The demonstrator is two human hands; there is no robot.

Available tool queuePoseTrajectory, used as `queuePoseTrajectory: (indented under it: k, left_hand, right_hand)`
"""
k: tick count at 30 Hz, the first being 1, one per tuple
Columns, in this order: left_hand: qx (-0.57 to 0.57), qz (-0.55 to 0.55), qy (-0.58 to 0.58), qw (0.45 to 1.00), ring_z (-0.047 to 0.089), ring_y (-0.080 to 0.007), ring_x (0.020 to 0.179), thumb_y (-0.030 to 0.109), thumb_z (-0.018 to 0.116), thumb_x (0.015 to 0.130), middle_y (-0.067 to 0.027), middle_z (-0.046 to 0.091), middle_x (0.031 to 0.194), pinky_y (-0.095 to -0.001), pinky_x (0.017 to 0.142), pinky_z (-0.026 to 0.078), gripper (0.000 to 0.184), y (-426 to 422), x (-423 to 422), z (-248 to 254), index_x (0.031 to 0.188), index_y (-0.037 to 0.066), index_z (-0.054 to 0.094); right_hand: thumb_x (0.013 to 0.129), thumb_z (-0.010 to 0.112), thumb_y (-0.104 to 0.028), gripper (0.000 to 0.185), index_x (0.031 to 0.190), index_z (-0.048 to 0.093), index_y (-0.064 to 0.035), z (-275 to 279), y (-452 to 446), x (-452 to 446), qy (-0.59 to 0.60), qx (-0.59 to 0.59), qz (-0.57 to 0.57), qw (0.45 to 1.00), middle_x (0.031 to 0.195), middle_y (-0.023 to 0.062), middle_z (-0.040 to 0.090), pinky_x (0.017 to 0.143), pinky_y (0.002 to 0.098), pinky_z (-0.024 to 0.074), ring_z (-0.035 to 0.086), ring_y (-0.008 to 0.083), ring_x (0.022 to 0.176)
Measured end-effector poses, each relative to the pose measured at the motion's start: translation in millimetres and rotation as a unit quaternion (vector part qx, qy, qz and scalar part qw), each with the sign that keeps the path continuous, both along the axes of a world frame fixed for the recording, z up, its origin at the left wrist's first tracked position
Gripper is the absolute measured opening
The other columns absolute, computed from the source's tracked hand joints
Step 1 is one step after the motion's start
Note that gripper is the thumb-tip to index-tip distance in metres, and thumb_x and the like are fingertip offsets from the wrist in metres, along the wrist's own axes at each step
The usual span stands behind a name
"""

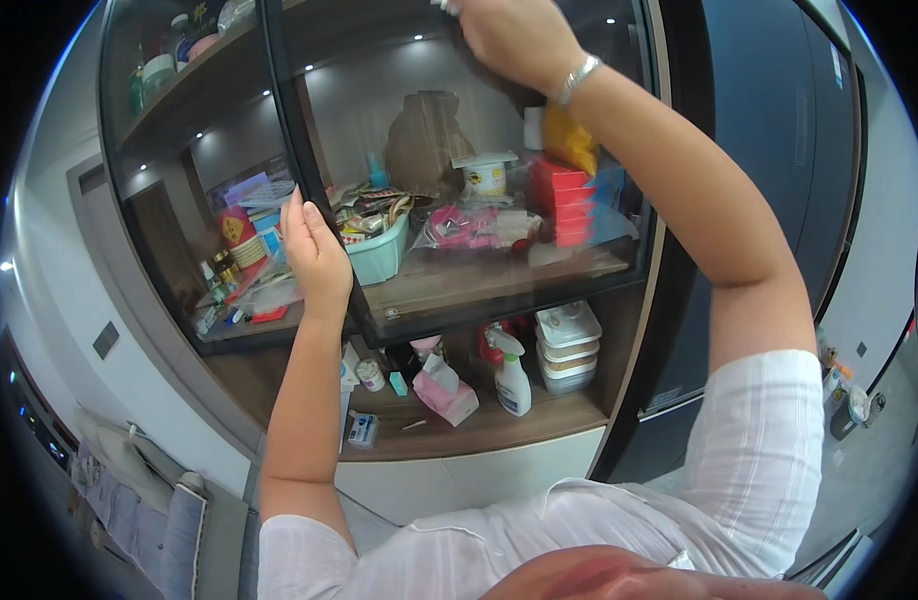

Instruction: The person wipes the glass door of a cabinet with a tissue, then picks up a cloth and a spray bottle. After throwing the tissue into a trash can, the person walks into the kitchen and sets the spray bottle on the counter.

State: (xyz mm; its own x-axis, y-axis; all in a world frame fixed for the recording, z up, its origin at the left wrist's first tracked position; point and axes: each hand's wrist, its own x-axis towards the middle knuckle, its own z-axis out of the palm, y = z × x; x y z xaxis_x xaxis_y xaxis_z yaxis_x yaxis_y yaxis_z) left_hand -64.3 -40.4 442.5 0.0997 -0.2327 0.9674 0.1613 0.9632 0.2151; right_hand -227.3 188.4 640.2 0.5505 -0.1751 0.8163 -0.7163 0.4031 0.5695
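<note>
My left hand (314,245) is raised with its fingers together and extended, against the dark frame edge (309,165) of a glass cabinet door; nothing shows in it. Near the top edge of the view, my right hand (509,35) is closed round something small and white (445,5), in front of the right glass door (379,90). The rest of that white thing is cut off. A bracelet (579,78) is on the right wrist. Behind the glass are a light green basket (379,252) full of small items, a white tub (486,175) and stacked red boxes (569,205).
On the open lower shelf (519,425) stand a spray bottle (512,380), a pink tissue pack (444,392) and stacked containers (569,350). A dark blue door (779,130) is at the right. A grey sofa (159,510) is at the lower left.
</note>
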Motion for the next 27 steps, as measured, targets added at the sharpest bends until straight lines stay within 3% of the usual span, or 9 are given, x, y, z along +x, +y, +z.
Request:
queuePoseTrajectory:
  k: [6,8,10,13,15,16,17,20,27]
  left_hand:
    - [0.002,-0.026,0.003,1.000,0.057,-0.0300,0.108,0.015,0.041,0.105,-0.0185,0.060,0.116,-0.0364,0.098,0.042,0.036,5.9,3.3,0.2,0.129,-0.010,0.052]
    - [-0.020,-0.014,0.020,1.000,0.057,-0.0301,0.109,0.014,0.041,0.105,-0.0187,0.059,0.117,-0.0366,0.099,0.042,0.036,4.6,0.9,0.6,0.129,-0.011,0.052]
    - [-0.025,-0.014,0.027,0.999,0.057,-0.0304,0.109,0.014,0.041,0.105,-0.0189,0.059,0.117,-0.0370,0.099,0.042,0.037,4.5,0.0,1.0,0.129,-0.011,0.052]
    - [-0.026,-0.019,0.027,0.999,0.057,-0.0303,0.109,0.015,0.041,0.105,-0.0190,0.059,0.117,-0.0371,0.099,0.042,0.037,0.8,-1.3,-0.8,0.129,-0.011,0.052]
    - [-0.020,-0.032,0.017,0.999,0.057,-0.0301,0.109,0.015,0.040,0.105,-0.0188,0.059,0.117,-0.0368,0.099,0.042,0.037,0.7,-0.7,-0.6,0.130,-0.011,0.052]
    - [-0.013,-0.041,0.009,0.999,0.057,-0.0300,0.109,0.015,0.040,0.105,-0.0186,0.059,0.116,-0.0367,0.099,0.041,0.037,2.7,1.6,0.1,0.130,-0.010,0.052]
    - [-0.007,-0.050,0.002,0.999,0.057,-0.0298,0.109,0.016,0.040,0.105,-0.0185,0.059,0.116,-0.0365,0.099,0.041,0.037,4.2,3.4,0.6,0.130,-0.010,0.052]
    - [-0.006,-0.058,0.015,0.998,0.056,-0.0291,0.107,0.016,0.040,0.106,-0.0176,0.059,0.114,-0.0360,0.098,0.041,0.038,5.6,5.0,-1.4,0.130,-0.010,0.052]
    - [-0.009,-0.008,-0.002,1.000,0.056,-0.0291,0.107,0.017,0.040,0.106,-0.0178,0.059,0.117,-0.0360,0.097,0.042,0.038,6.8,10.0,-2.0,0.129,-0.010,0.052]
  right_hand:
    - [0.089,0.054,-0.011,0.016,0.080,0.064,-0.0028,55.9,31.7,-25.8,-0.139,-0.138,-0.041,0.980,0.079,0.0211,0.067,0.074,0.0452,0.0547,0.067,0.0369,0.078]
    - [0.082,0.064,-0.016,0.016,0.096,0.065,-0.0100,10.7,12.9,15.2,-0.216,0.062,-0.296,0.928,0.096,0.0082,0.067,0.072,0.0337,0.0572,0.068,0.0241,0.087]
    - [0.084,0.062,-0.017,0.012,0.093,0.064,-0.0096,-47.1,-15.3,-5.8,0.068,0.052,-0.117,0.989,0.092,0.0100,0.066,0.071,0.0345,0.0564,0.067,0.0244,0.083]
    - [0.084,0.060,-0.018,0.012,0.092,0.063,-0.0096,-56.5,13.9,-14.2,0.079,0.098,-0.097,0.987,0.088,0.0106,0.065,0.071,0.0372,0.0563,0.066,0.0260,0.081]
    - [0.088,0.061,-0.017,0.011,0.096,0.063,-0.0100,-19.7,39.9,-45.5,-0.078,0.020,-0.079,0.994,0.088,0.0134,0.064,0.072,0.0412,0.0539,0.064,0.0310,0.082]
    - [0.089,0.061,-0.018,0.010,0.094,0.063,-0.0101,-1.4,53.3,-53.7,-0.188,-0.024,-0.203,0.961,0.086,0.0148,0.064,0.069,0.0430,0.0534,0.063,0.0332,0.080]
    - [0.091,0.054,-0.012,0.015,0.084,0.063,-0.0006,7.1,66.8,-40.7,-0.139,-0.125,-0.051,0.981,0.082,0.0222,0.067,0.075,0.0454,0.0541,0.067,0.0382,0.081]
    - [0.091,0.053,-0.011,0.014,0.089,0.060,0.0007,6.6,81.6,-65.7,-0.147,-0.184,-0.050,0.971,0.085,0.0228,0.066,0.075,0.0451,0.0527,0.065,0.0385,0.083]
    - [0.084,0.060,-0.014,0.015,0.098,0.060,-0.0072,-163.9,68.7,-28.2,-0.065,0.162,-0.065,0.982,0.092,0.0085,0.061,0.074,0.0370,0.0540,0.063,0.0261,0.088]
